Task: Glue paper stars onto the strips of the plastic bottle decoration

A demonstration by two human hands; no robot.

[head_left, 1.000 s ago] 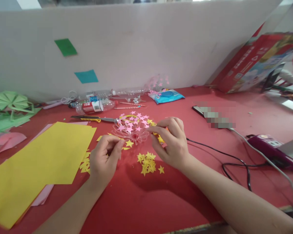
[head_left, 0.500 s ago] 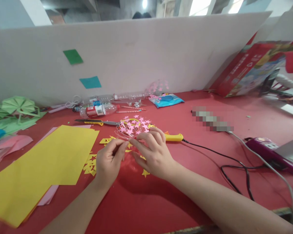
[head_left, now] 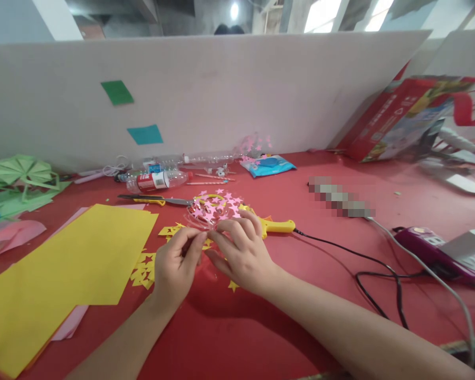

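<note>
My left hand (head_left: pixel 176 264) is closed in a pinch, thumb against forefinger. My right hand (head_left: pixel 243 250) has curled fingers, its forefinger tip meeting the left fingertips. Whatever lies between the fingertips is too small to make out. Just beyond them is a clear plastic piece cut into strips, with pink stars (head_left: pixel 209 215) on it; its near part is hidden by my hands. Yellow paper stars (head_left: pixel 233 285) and star-punched yellow scraps (head_left: pixel 143 272) lie around my hands. To the right of my right hand rests a yellow glue gun (head_left: pixel 279 226).
Yellow paper sheets (head_left: pixel 83 258) cover the left side. Scissors (head_left: pixel 178 201), a plastic bottle (head_left: pixel 154 181) and a blue wipes packet (head_left: pixel 269 165) lie beyond my hands. Black cord (head_left: pixel 340 247), a blurred-out strip (head_left: pixel 340 198) and a purple box (head_left: pixel 431 250) are at right.
My hands stay together in nearly the same place, with the right hand shifted slightly left. The whole view has also shifted a little.
</note>
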